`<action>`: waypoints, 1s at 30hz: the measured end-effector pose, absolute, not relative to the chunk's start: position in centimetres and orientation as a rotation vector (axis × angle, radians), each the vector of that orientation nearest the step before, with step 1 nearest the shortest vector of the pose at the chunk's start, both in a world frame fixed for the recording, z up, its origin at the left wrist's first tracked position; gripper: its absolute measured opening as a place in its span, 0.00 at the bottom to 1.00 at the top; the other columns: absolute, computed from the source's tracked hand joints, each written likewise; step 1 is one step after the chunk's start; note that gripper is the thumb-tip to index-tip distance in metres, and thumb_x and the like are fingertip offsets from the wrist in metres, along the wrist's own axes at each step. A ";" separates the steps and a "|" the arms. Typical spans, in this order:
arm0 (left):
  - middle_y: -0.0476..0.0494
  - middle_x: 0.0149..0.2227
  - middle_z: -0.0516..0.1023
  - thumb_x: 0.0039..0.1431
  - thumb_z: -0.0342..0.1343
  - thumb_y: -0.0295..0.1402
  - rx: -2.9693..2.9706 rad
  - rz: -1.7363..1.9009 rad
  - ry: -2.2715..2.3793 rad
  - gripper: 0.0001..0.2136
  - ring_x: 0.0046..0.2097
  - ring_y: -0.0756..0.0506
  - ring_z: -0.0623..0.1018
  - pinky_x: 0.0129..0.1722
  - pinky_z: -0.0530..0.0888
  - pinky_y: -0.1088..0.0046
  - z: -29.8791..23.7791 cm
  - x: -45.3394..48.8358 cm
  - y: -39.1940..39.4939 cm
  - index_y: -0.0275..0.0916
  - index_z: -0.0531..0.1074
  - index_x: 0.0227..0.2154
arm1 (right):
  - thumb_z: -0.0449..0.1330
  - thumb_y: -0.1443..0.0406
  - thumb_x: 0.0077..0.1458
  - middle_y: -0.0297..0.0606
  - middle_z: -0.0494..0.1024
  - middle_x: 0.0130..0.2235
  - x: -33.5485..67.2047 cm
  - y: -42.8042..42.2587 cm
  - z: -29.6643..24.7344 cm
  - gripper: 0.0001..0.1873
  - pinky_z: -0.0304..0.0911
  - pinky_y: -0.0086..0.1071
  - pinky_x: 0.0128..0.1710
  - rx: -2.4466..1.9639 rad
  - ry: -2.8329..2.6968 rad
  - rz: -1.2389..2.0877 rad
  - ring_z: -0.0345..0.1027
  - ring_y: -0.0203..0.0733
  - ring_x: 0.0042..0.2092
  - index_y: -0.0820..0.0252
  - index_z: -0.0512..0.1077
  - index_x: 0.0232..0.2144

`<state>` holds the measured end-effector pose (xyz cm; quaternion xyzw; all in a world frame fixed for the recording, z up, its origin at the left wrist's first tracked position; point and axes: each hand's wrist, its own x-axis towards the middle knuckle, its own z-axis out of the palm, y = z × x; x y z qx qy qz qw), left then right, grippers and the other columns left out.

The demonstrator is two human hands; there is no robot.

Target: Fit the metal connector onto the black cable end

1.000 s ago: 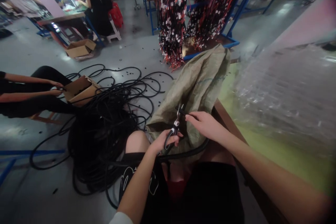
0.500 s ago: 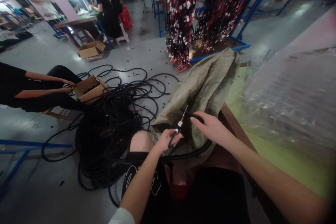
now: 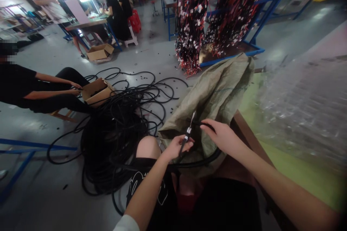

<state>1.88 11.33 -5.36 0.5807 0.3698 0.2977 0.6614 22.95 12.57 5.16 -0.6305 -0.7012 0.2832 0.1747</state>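
Observation:
My left hand (image 3: 179, 147) is closed on a scissors-like cutter (image 3: 187, 134) with black handles, white parts near the joint and a narrow metal tip pointing up and away. Its exact kind is hard to make out. My right hand (image 3: 221, 133) pinches a black cable (image 3: 208, 124), whose end lies close beside the metal tip; whether they touch I cannot tell. Below the hands, a thick stretch of black cable (image 3: 200, 161) curves across my lap toward the left. Beneath and beyond both hands lies the open mouth of a greenish woven sack (image 3: 217, 83).
A large coil of black cable (image 3: 97, 151) spreads over the floor at left. Beside it a seated person holds a cardboard box (image 3: 100, 95). Wire harnesses (image 3: 191, 21) hang from a blue rack (image 3: 253, 47) ahead. Clear plastic wrapping (image 3: 303, 104) fills the right side.
The view has shifted slightly, so the scene sits a little farther right and lower. Both hands keep their holds, with the cutter's tip still near the cable end.

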 end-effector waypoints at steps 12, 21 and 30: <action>0.48 0.27 0.70 0.48 0.64 0.54 1.222 0.673 0.859 0.28 0.27 0.53 0.68 0.27 0.63 0.78 -5.1 1.4 11.6 0.31 0.76 0.39 | 0.46 0.51 0.63 0.43 0.79 0.39 23.3 12.7 4.7 0.23 0.63 0.36 0.36 -1.763 -2.015 0.817 0.73 0.50 0.41 0.59 0.73 0.42; 0.49 0.24 0.71 0.49 0.63 0.55 1.194 0.664 0.928 0.26 0.24 0.53 0.69 0.27 0.65 0.76 -5.6 1.8 11.4 0.31 0.74 0.32 | 0.46 0.50 0.60 0.42 0.78 0.33 23.6 13.1 4.6 0.22 0.64 0.36 0.30 -1.758 -2.015 0.852 0.74 0.51 0.35 0.56 0.74 0.37; 0.48 0.26 0.72 0.48 0.64 0.54 1.173 0.595 0.818 0.26 0.27 0.51 0.71 0.29 0.66 0.76 -6.4 1.8 11.2 0.32 0.74 0.35 | 0.45 0.49 0.60 0.40 0.77 0.28 23.8 13.3 3.3 0.23 0.66 0.37 0.29 -1.746 -1.965 0.907 0.74 0.51 0.33 0.55 0.73 0.36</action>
